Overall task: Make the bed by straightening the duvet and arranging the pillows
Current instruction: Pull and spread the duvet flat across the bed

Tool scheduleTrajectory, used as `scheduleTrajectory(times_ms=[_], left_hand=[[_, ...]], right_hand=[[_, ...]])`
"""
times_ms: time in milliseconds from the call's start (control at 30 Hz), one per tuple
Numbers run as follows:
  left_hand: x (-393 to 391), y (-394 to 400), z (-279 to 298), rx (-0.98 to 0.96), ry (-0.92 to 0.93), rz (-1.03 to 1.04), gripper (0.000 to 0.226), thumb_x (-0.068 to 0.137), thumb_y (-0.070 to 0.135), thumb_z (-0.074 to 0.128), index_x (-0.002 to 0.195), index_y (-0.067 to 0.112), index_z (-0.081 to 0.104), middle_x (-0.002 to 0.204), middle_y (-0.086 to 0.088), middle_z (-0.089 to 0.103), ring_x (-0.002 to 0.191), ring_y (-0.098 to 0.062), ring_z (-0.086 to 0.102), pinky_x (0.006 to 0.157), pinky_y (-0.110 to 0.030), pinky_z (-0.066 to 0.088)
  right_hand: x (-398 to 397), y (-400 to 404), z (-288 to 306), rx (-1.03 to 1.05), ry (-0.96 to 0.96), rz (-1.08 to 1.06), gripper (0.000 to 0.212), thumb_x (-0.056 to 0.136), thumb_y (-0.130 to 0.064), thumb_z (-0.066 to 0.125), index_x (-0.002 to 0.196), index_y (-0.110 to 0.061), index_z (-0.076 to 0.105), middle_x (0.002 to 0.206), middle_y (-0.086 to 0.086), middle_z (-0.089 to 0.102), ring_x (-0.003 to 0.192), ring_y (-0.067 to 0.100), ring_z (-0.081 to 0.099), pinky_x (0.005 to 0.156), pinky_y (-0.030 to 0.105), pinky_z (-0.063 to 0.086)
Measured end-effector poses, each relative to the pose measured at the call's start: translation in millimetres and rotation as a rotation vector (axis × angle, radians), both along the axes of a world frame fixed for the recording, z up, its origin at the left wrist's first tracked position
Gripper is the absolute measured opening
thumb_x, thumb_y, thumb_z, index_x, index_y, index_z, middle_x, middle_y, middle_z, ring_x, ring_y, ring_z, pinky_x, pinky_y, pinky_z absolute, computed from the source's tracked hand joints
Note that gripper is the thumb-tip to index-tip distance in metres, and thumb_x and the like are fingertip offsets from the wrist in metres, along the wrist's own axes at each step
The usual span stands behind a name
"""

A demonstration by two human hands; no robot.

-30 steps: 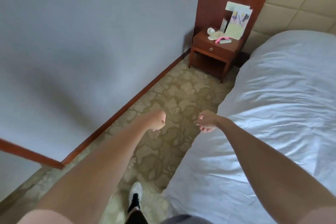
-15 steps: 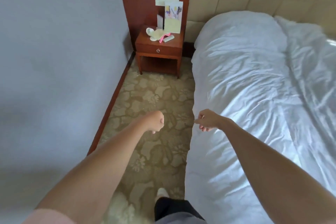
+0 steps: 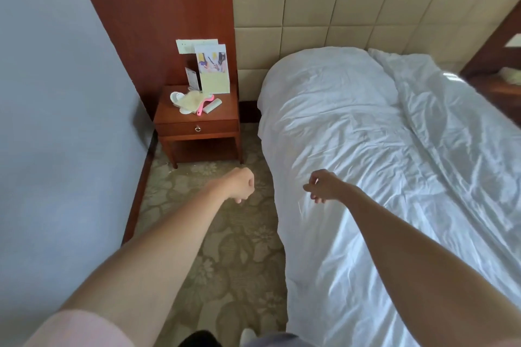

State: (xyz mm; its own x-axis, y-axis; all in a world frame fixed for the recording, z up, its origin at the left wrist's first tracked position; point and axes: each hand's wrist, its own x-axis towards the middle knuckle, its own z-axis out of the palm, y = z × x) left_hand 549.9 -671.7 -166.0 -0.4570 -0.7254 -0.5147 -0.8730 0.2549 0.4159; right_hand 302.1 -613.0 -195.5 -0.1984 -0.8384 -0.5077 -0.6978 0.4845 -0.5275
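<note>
Your view has swung round from the grey wall toward the head of the bed, so the small red-brown wooden nightstand (image 3: 197,121) and the padded beige headboard (image 3: 338,8) now sit squarely ahead, and both arms have stayed stretched out in front of you.

The crumpled white duvet (image 3: 366,163) lies to your right, its long axis running away from you toward the headboard, with a rounded bulge at the far end that may hide a pillow; you cannot tell. A second rumpled white fold (image 3: 451,127) lies along its far side.

Your right hand (image 3: 322,186) hovers over the near edge of the duvet, so it is the nearer one; its fingers are loosely curled and grip nothing. Your left hand (image 3: 239,184) hangs over the patterned beige carpet (image 3: 225,248), curled into a loose fist, also holding nothing.
</note>
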Motion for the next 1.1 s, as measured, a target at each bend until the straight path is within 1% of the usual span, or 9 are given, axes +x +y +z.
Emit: scheduleTrajectory(times_ms=[200,300,400,567,667,767,933,1033,1100], left_hand=[[-32.4,-113.2,-5.9,0.021,-0.062,-0.102,0.022,0.092,0.008,0.037,0.084,0.012,0.057,0.095,-0.012,0.072,0.082,-0.022,0.073,0.076,-0.035,0.053],[-53.8,-177.4,-12.2,0.042,-0.069,-0.148,0.021,0.09,0.006,0.035,0.082,0.012,0.053,0.095,-0.011,0.071,0.079,-0.02,0.072,0.073,-0.035,0.054],[-77.8,-256.5,-21.5,0.065,-0.038,-0.177,0.02,0.093,0.011,0.035,0.09,0.01,0.055,0.097,-0.01,0.07,0.078,-0.019,0.071,0.066,-0.031,0.05],[-144.4,-395.3,-24.3,0.049,-0.05,-0.24,0.014,0.095,0.014,0.044,0.095,0.013,0.058,0.098,-0.009,0.069,0.077,-0.02,0.069,0.059,-0.026,0.049],[-199.6,-447.9,-15.1,0.043,-0.017,-0.32,0.016,0.098,0.02,0.046,0.095,0.011,0.058,0.098,-0.013,0.068,0.079,-0.022,0.068,0.074,-0.034,0.06],[-250.5,-488.1,-11.8,0.078,-0.031,-0.424,0.019,0.098,0.021,0.045,0.106,0.011,0.06,0.101,-0.012,0.071,0.089,-0.024,0.071,0.084,-0.04,0.058],[-319.5,-569.6,-23.0,0.094,-0.044,-0.478,0.024,0.098,0.02,0.043,0.107,0.007,0.061,0.099,-0.011,0.072,0.087,-0.024,0.072,0.071,-0.032,0.055],[-350.9,-623.8,-26.8,0.068,-0.088,-0.464,0.025,0.098,0.022,0.041,0.107,0.007,0.058,0.101,-0.013,0.071,0.08,-0.022,0.068,0.066,-0.03,0.05],[-366.8,-655.4,-24.7,0.071,-0.136,-0.473,0.022,0.099,0.026,0.04,0.104,0.011,0.055,0.1,-0.009,0.069,0.078,-0.019,0.067,0.066,-0.028,0.049]], right_hand=[[-35.0,-101.2,-4.2,0.047,0.056,0.0,0.018,0.093,-0.022,0.057,0.086,-0.006,0.06,0.076,0.015,0.074,0.067,0.027,0.069,0.059,0.028,0.051],[-54.8,-155.8,-12.8,0.078,0.075,-0.026,0.023,0.093,-0.022,0.056,0.092,0.0,0.064,0.082,0.016,0.075,0.077,0.032,0.073,0.064,0.033,0.056],[-74.6,-219.5,-12.6,0.103,0.093,-0.051,0.026,0.093,-0.021,0.06,0.097,0.003,0.065,0.084,0.014,0.074,0.076,0.028,0.072,0.071,0.034,0.058],[-110.6,-328.3,10.7,0.049,0.155,-0.125,0.014,0.088,-0.022,0.068,0.086,-0.009,0.064,0.088,0.015,0.073,0.071,0.023,0.066,0.071,0.034,0.059],[-139.9,-373.4,27.6,-0.004,0.149,-0.187,0.015,0.088,-0.022,0.065,0.077,-0.019,0.055,0.081,0.009,0.069,0.063,0.018,0.062,0.056,0.024,0.052],[-179.1,-408.9,32.6,0.038,0.124,-0.255,0.01,0.09,-0.02,0.063,0.085,-0.012,0.059,0.083,0.011,0.075,0.078,0.027,0.074,0.069,0.032,0.058],[-252.3,-472.9,23.7,0.102,0.092,-0.329,0.014,0.093,-0.018,0.062,0.086,-0.006,0.062,0.085,0.013,0.075,0.079,0.027,0.074,0.068,0.033,0.058],[-295.1,-517.8,16.1,0.073,0.073,-0.356,0.022,0.093,-0.018,0.059,0.096,0.003,0.067,0.088,0.015,0.076,0.082,0.029,0.074,0.076,0.038,0.061],[-318.0,-545.5,14.3,0.084,0.041,-0.361,0.018,0.094,-0.018,0.058,0.095,-0.001,0.065,0.085,0.012,0.075,0.075,0.024,0.073,0.071,0.035,0.061]])
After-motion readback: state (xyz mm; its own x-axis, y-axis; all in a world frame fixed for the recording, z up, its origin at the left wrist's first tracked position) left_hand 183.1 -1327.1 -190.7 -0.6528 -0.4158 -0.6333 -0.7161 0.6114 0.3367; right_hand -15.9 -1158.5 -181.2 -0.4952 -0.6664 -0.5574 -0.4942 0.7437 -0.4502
